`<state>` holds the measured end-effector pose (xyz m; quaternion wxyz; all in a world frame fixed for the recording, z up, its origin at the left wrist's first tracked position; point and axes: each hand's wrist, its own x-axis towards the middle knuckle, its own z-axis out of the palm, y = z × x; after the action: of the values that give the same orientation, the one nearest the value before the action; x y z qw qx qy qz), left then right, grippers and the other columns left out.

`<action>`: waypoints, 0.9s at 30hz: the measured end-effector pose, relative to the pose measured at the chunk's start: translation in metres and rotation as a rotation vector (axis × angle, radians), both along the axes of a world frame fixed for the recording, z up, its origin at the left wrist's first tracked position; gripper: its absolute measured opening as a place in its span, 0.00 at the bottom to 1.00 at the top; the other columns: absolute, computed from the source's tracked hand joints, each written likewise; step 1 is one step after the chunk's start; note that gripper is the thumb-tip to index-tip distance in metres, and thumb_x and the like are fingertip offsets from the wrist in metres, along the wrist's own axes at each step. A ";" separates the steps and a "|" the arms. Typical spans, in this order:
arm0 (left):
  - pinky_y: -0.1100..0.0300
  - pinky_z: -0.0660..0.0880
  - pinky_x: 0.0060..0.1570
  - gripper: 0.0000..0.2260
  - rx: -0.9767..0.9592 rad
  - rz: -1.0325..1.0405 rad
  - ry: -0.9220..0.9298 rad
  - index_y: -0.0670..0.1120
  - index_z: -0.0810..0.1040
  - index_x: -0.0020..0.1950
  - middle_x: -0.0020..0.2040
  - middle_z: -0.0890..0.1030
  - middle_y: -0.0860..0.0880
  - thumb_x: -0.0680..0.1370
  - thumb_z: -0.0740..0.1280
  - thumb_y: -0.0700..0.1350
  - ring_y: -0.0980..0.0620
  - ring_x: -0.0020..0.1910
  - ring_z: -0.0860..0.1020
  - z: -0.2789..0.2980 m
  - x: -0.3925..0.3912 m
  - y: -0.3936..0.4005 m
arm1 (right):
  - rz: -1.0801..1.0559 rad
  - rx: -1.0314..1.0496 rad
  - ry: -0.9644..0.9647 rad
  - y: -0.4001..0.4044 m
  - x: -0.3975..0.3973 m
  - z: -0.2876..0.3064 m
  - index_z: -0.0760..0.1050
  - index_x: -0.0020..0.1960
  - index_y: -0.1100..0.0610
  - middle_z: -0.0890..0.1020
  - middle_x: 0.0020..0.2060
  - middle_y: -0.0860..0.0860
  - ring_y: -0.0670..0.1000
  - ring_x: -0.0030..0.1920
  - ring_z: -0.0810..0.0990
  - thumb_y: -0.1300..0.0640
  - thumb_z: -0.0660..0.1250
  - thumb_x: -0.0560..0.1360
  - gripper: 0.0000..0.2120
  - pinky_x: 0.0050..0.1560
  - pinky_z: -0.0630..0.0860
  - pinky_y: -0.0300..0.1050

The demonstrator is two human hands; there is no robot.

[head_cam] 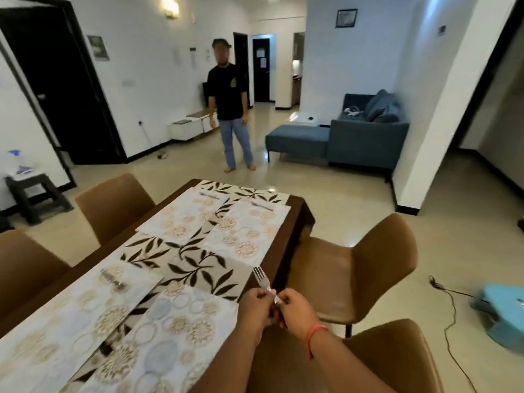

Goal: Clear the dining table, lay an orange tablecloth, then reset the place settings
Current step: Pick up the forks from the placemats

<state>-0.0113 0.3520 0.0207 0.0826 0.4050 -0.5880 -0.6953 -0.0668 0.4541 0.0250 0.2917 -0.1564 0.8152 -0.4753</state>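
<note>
- Nearest, the left hand (256, 306) and right hand (297, 306) meet over the near right edge of the dining table (279, 251), fingers of both curled and pinching the handle of a fork (262, 279) between them.
- The fork's tines point up and away from the person, above the table edge; its handle end is hidden inside the hands.
- A red thread bracelet (314, 336) circles the right wrist.
- Under the hands lies a placemat with circle motifs (175, 330), on a leaf-patterned table runner (198, 265).
- To the left, a second placemat (85, 307) carries blurred cutlery (112, 279); which pieces cannot be told.
- Farther along, two more placemats (184, 217) lie side by side, each with cutlery near its far edge.
- No orange tablecloth shows on the table; the settings are laid.
- Brown chairs (354, 268) stand on both sides of the table.
- Beyond the table, a person in a black shirt and jeans (229, 109) stands barefoot on the tiled floor.
- At the right, a blue sofa (363, 137) sits against a white pillar, and a blue stool (499, 310) lies on the floor with a cable beside it.
</note>
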 end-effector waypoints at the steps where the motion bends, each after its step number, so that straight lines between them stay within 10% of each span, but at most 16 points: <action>1: 0.52 0.83 0.36 0.04 -0.025 -0.022 -0.011 0.42 0.82 0.50 0.43 0.85 0.41 0.79 0.70 0.43 0.47 0.37 0.83 -0.003 -0.018 0.020 | -0.020 -0.008 -0.005 0.021 -0.016 -0.002 0.74 0.44 0.57 0.79 0.34 0.56 0.48 0.27 0.74 0.65 0.57 0.79 0.10 0.26 0.69 0.39; 15: 0.48 0.83 0.35 0.05 0.004 -0.259 0.029 0.42 0.80 0.44 0.41 0.83 0.40 0.79 0.68 0.38 0.44 0.38 0.83 -0.032 -0.293 0.349 | -0.262 0.035 -0.026 0.359 -0.255 -0.004 0.76 0.49 0.61 0.82 0.34 0.55 0.49 0.29 0.77 0.61 0.59 0.80 0.08 0.27 0.71 0.42; 27: 0.43 0.83 0.45 0.02 -0.023 -0.412 0.093 0.43 0.79 0.48 0.42 0.82 0.43 0.79 0.68 0.40 0.45 0.39 0.82 -0.043 -0.468 0.430 | -0.351 -0.052 -0.159 0.449 -0.436 -0.038 0.73 0.48 0.62 0.81 0.32 0.60 0.58 0.32 0.79 0.65 0.56 0.78 0.07 0.36 0.77 0.50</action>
<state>-0.4793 0.7824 -0.0219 -0.0297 0.2425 -0.6617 -0.7089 -0.5028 0.9032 -0.0127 0.2635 0.0188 0.7918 -0.5508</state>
